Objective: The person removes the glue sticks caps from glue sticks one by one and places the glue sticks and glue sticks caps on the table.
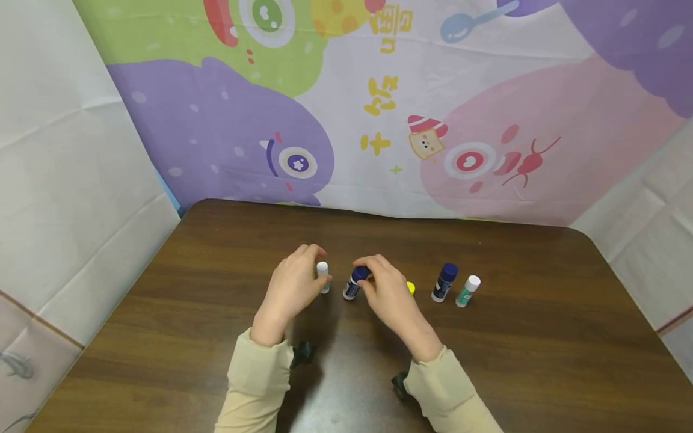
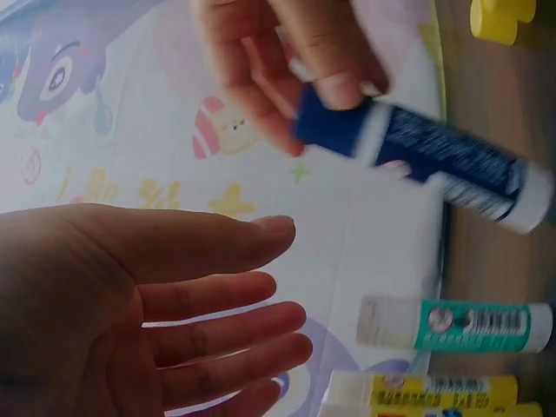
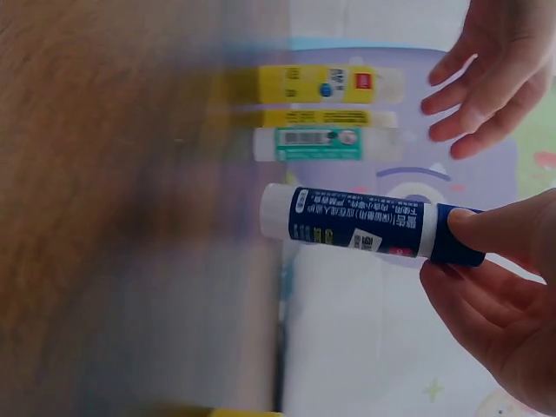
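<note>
My right hand (image 1: 391,294) pinches a dark blue glue stick (image 3: 360,221) by its cap, thumb on one side and fingers on the other. The stick leans slightly, with its white base downward. My left hand (image 1: 292,282) holds nothing; its fingers are extended and apart in the left wrist view. Beside its fingertips stands a green glue stick (image 2: 473,327) with a white cap. Two yellow glue sticks (image 3: 317,84) stand close past the green one, hidden behind the left hand in the head view.
Farther right on the brown table (image 1: 530,349) stand another dark blue glue stick (image 1: 444,282) and a green one with a white cap (image 1: 468,291). A yellow piece (image 1: 411,288) shows behind the right hand. A cartoon-printed cloth (image 1: 357,180) hangs along the table's back edge.
</note>
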Motion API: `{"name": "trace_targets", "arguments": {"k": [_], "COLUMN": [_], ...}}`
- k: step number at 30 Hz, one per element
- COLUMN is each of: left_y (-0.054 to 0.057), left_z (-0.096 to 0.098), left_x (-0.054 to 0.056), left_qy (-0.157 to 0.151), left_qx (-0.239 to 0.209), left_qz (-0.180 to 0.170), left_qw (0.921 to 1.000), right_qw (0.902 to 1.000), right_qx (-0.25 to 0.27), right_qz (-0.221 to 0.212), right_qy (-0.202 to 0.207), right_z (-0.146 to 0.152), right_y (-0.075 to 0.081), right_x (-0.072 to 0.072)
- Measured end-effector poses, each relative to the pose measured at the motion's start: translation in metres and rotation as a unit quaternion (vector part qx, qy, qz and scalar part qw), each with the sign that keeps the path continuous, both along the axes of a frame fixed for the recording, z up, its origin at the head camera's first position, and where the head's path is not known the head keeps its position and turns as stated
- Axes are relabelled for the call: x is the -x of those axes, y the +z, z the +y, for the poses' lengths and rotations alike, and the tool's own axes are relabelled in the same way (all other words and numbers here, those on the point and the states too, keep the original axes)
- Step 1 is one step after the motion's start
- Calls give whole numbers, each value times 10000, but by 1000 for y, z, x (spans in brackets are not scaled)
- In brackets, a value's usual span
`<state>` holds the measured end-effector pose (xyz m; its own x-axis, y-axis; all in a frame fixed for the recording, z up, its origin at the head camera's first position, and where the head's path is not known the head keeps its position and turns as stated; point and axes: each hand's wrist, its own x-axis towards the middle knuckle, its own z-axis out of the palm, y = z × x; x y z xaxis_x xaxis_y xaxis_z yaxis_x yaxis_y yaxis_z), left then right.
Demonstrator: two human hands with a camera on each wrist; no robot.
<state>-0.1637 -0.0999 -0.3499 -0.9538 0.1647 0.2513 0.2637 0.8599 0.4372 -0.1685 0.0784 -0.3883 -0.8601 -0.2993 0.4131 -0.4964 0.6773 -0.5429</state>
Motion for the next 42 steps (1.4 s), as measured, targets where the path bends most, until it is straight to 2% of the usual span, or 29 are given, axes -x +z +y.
{"name": "trace_targets", "arguments": {"k": [7, 13, 16, 20, 22, 27, 34, 38, 39, 42], "left_y": [-5, -18, -24, -29, -29, -32, -35, -38, -46, -46], "left_z": [15, 29, 37, 41, 40, 37, 33, 30, 28, 27], "left_x": [1, 4, 8, 10, 11, 12, 13, 15, 19, 19], "left_qy": [-498, -884, -1008, -1033, -1062, -1116, -1087, -1088, -1155, -1172], "left_qx": [-62, -40, -17, -61, -163, -300, -25, -1, 15, 103], "left_qz": [100, 11, 121, 348, 345, 64, -354, -466, -366, -414], "left_qw": [9987, 9961, 9948, 9940, 9936, 9933, 9934, 9930, 9926, 9922], "right_qw": [9984, 9980, 9981, 9986, 9987, 9987, 9984, 9986, 9987, 9991], "right_qx": [503, 625, 602, 509, 486, 460, 418, 311, 262, 105], "right_qz": [258, 71, -48, -62, -65, -160, -261, -342, -342, -327], "right_qy": [-11, 97, 146, 149, 128, 157, 261, 273, 264, 246], "right_z": [7, 8, 7, 6, 7, 8, 5, 2, 1, -1], "right_y": [13, 14, 12, 11, 11, 10, 7, 5, 5, 4], "right_x": [-7, -9, -8, -7, -6, -7, -6, -4, -4, -3]}}
